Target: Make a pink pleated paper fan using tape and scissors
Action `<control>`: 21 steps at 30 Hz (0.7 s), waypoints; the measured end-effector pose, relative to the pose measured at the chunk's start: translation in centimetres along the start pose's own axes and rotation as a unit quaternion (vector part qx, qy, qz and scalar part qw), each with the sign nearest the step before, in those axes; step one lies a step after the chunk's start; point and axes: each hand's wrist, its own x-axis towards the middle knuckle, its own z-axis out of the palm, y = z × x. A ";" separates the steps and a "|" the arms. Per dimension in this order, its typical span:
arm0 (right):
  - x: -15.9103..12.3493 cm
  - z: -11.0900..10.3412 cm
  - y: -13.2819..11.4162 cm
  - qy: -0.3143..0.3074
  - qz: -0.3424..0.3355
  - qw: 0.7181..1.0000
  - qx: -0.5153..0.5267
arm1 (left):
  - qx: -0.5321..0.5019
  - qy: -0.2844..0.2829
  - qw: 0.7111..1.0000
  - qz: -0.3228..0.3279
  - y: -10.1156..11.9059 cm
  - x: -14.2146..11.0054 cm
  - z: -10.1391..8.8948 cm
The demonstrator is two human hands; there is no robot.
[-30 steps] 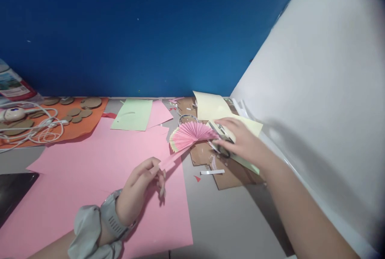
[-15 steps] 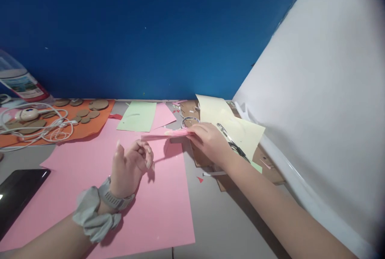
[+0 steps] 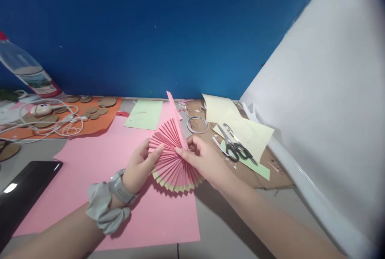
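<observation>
A pleated pink paper fan (image 3: pixel 173 156) with a pale yellow-green zigzag edge is spread between my two hands, above a large pink sheet (image 3: pixel 120 158). My left hand (image 3: pixel 142 160) holds its left side, thumb on the front and the other fingers behind. My right hand (image 3: pixel 204 156) pinches the fan near its centre, where the pleats meet. One folded strip of the fan stands up at the top. The fan covers part of the pink sheet, and my left fingers are mostly hidden behind it.
To the right, black-handled scissors (image 3: pixel 233 148) and a pen lie among cream paper (image 3: pixel 243 130), green strips and cardboard (image 3: pixel 264 182). A tape ring (image 3: pixel 197 125) sits behind my right hand. At left are a phone (image 3: pixel 30 190), a white cable, cardboard discs on orange paper (image 3: pixel 87 124), and a bottle (image 3: pixel 33 74).
The fan was folded flat in my right hand, with my left hand raised off it. Now it is spread out and turned toward me, and my left hand has taken hold of its left side.
</observation>
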 end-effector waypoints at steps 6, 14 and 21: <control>-1.6 -1.7 2.2 -0.114 0.036 0.986 0.116 | 0.022 -0.128 0.988 -0.082 1.5 1.4 -1.4; -3.4 -2.9 3.5 0.035 -0.293 0.937 -0.189 | 0.039 -0.226 0.958 -0.173 2.4 2.2 -2.9; -4.5 -1.7 3.9 0.156 -0.517 0.753 -0.376 | 0.031 -0.288 0.936 -0.201 1.8 3.4 -1.3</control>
